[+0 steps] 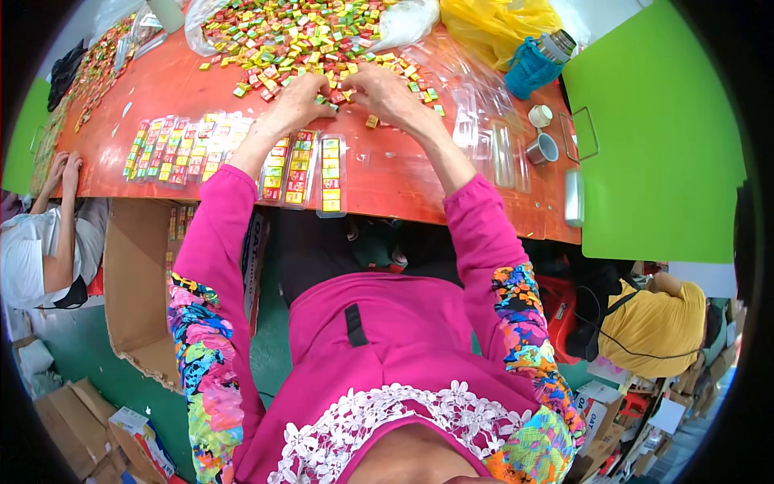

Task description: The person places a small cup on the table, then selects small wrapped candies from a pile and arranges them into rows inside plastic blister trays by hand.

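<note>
My left hand (300, 101) reaches to the near edge of a heap of small colourful boxes (298, 36). Its thumb and fingers are curved and apart, with a few little boxes between and beside them. Opposite it, my right hand (389, 94) bends its fingers down at the same edge, also apart, close to loose boxes. I cannot make out a firm grip in either. Below my hands lies a clear plastic tray (331, 173) holding one column of boxes. Another filled tray (300, 169) is just left of it, and several more filled trays (181, 149) stand further left, partly behind my left forearm.
Clear empty trays (501, 153) lie on the red table (387, 173) at right, near a metal cup (543, 149), a white cap (540, 115) and a blue-covered flask (534, 68). A yellow bag (500, 28) is behind. Other people sit left and right; a cardboard box (137, 274) stands below.
</note>
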A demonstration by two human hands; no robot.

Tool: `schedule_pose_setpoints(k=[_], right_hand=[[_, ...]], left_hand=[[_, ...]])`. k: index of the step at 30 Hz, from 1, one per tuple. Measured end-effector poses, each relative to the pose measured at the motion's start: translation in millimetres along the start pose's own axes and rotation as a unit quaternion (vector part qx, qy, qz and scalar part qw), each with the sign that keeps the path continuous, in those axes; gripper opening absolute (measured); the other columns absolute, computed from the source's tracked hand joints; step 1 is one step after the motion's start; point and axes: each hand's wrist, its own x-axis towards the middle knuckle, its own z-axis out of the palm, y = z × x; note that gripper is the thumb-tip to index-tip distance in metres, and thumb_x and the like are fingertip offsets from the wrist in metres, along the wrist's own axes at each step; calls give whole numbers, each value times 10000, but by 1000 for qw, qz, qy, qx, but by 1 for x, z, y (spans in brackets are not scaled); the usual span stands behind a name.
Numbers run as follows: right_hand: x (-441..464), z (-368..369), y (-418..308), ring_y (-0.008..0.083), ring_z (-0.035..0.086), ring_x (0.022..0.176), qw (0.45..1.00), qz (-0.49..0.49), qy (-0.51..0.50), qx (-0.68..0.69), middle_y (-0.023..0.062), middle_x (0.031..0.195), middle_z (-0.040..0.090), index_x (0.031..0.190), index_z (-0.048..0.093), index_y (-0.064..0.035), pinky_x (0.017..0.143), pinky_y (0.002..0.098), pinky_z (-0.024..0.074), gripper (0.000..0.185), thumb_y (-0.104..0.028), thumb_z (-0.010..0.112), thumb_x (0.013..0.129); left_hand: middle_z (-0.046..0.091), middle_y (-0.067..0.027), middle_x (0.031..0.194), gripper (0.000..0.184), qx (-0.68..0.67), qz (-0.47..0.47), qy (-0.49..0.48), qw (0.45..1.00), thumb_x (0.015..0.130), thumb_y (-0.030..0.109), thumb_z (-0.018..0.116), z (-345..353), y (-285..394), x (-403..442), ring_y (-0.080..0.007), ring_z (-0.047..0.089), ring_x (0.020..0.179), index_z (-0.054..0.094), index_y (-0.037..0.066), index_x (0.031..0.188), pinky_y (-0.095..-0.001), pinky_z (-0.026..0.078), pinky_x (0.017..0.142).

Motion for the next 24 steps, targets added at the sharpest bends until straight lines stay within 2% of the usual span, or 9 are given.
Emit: schedule_pose_setpoints(k=[4,7,10,13,16,19,20,24], right_hand=[[18,16,1,330,632,935,997,-22,-55,-54,155,934,608,1054,708,-114,791,445,510,218,-144,668,841],[21,19,8,331,631,928,996,-27,-69,-51,148,934,608,1005,704,-101,792,442,507,179,-159,676,838],[20,16,11,333,630,925,995,-47,-60,-59,147,937,610,966,694,-88,791,444,501,151,-164,679,837],[24,7,6,328,630,919,990,-25,-116,-76,140,931,612,963,689,-80,785,441,496,158,-175,685,837],[21,-13,-1,313,629,899,992,-18,-123,6,127,911,609,949,692,-80,777,428,493,157,-189,693,837],[12,-30,-8,291,633,887,979,-4,-205,2,102,897,596,930,694,-83,773,420,495,163,-212,706,832],[6,-27,-1,278,639,886,979,-62,-190,29,82,917,598,929,701,-92,772,419,498,150,-211,708,837],[-2,-32,-4,276,628,892,972,-50,-231,4,76,968,618,974,709,-96,760,401,494,125,-137,679,860]], left_hand=[[633,-144,1030,508,19,27,17,999,730,201,814,5,-1,1,-306,596,987,628,65,1183,-418,473,854],[629,-138,976,463,-2,-20,-6,1000,723,186,816,0,5,-1,-298,597,954,646,58,1135,-416,476,822],[620,-127,904,391,2,-21,-14,1000,720,174,815,-4,6,-1,-291,598,898,662,47,1057,-413,473,775],[609,-117,847,328,-7,-15,19,1000,718,166,815,2,-3,-1,-286,597,850,661,38,978,-410,468,732],[603,-111,832,320,5,3,24,1000,719,160,812,7,-12,0,-287,593,831,650,36,966,-404,469,721],[609,-110,840,320,5,1,34,999,722,156,809,8,-13,-1,-286,596,836,644,38,968,-405,470,716],[611,-108,844,331,2,-1,24,1000,722,155,808,6,-12,-1,-285,596,833,640,37,982,-406,470,716],[601,-107,840,329,2,2,16,1000,725,150,802,5,-12,-1,-281,589,828,641,36,988,-407,468,722]])
